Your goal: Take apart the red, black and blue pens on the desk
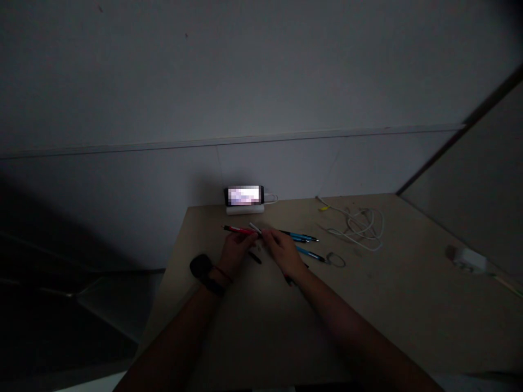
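Observation:
In the head view, my left hand (236, 247) is closed on a red pen (239, 230), whose dark tip points left. My right hand (284, 250) meets it at the pen's other end, fingers pinched together. What those fingertips grip is too dark and small to make out. A thin white stick-like piece (254, 227) shows just above where the hands meet. Beyond my right hand lie blue pens (300, 237), and another blue pen (310, 253) rests nearer. A small black piece (255, 257) lies on the table between my hands. Another dark piece (289, 280) is partly hidden by my right wrist.
A lit phone (244, 195) leans on a white stand (245, 209) by the wall. Right of it, a white cable (363, 231) lies coiled on the table (408, 288). A small loop (336, 260) sits beside the pens. A white plug or adapter (472, 260) is at far right.

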### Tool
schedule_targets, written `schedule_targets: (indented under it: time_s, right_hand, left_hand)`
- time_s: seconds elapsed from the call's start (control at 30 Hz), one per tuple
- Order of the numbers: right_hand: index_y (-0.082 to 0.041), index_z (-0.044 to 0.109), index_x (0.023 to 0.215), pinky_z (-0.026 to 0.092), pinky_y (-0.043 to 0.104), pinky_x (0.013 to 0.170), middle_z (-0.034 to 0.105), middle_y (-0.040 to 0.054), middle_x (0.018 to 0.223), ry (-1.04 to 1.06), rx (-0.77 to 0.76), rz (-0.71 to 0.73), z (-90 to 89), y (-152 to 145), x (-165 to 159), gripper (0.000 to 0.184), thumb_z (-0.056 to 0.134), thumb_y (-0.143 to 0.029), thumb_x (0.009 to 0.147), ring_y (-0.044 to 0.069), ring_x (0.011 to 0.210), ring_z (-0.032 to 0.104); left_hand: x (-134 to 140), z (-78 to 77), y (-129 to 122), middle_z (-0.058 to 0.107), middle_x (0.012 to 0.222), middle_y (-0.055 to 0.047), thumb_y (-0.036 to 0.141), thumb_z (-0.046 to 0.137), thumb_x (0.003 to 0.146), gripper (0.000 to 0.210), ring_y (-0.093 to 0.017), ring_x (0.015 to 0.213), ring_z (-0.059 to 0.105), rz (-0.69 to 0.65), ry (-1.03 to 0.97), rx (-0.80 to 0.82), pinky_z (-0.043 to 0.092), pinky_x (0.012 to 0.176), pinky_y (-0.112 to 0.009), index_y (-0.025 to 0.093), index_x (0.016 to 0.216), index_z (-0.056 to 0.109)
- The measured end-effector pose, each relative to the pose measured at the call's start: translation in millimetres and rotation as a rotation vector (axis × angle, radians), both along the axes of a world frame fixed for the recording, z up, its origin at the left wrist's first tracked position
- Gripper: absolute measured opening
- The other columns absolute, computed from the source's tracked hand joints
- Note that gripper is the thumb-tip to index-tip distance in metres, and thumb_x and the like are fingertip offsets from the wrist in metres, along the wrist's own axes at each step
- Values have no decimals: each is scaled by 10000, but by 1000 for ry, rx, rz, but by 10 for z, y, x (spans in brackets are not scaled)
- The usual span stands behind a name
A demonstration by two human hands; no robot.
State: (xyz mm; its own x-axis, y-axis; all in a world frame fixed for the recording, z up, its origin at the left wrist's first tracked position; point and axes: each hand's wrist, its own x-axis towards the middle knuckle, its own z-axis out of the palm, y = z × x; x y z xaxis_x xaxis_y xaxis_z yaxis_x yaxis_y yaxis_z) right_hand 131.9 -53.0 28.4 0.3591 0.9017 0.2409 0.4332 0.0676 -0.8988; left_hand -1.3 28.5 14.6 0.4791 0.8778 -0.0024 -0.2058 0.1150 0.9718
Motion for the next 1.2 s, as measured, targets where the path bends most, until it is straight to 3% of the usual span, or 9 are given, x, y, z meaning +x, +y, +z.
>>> schedule_targets:
  time_s: [0.2,0.4,0.63,0.73,0.87,1.03,1.2]
  right_hand:
    - [-199,570,623,340,267,546,522,-8,570,69,-39,73,5,14,8,552,423,-611,960,156,568,494]
    - [-202,550,601,310,263,499,475,-18,524,157,-62,24,-16,29,20,563,455,-649,931,145,509,450]
    - [-202,565,614,273,262,457,420,-35,488,211,-68,29,-58,39,30,540,478,-637,920,132,458,401]
    - [-199,592,647,302,258,470,473,-28,520,215,-52,12,-51,38,16,452,547,-576,893,135,482,441]
    - [-190,665,832,375,254,517,612,-3,651,228,22,25,-50,32,-10,262,668,-452,817,144,560,537]
    - [-181,672,989,354,246,431,656,3,656,357,-36,-14,-35,30,-16,367,671,-500,806,131,460,512]
    - [-190,629,747,346,244,383,612,2,552,377,-27,-33,25,19,-9,433,602,-613,838,130,413,491]
  left_hand:
    - [-8,15,-3,716,728,-33,413,838,671,318,-160,684,636,-62,15,79,500,694,-285,153,839,767]
    - [-33,22,-14,710,712,-26,434,793,728,378,-145,656,626,-21,31,69,493,682,-277,150,977,773]
    - [-30,41,-18,711,697,-35,444,787,731,315,-155,644,626,14,68,91,476,638,-271,145,829,769]
    - [-16,27,-7,693,644,-29,464,775,740,322,-152,608,621,22,78,100,467,606,-263,146,773,741]
    - [-2,12,4,678,605,-25,490,759,748,345,-148,574,625,46,72,70,461,581,-252,149,735,704]
    - [1,22,-3,678,630,-14,496,778,721,361,-137,575,621,93,33,10,466,577,-242,148,777,703]
    - [5,28,-12,671,678,-6,516,804,685,394,-122,591,602,148,-22,-50,462,574,-234,150,786,700]
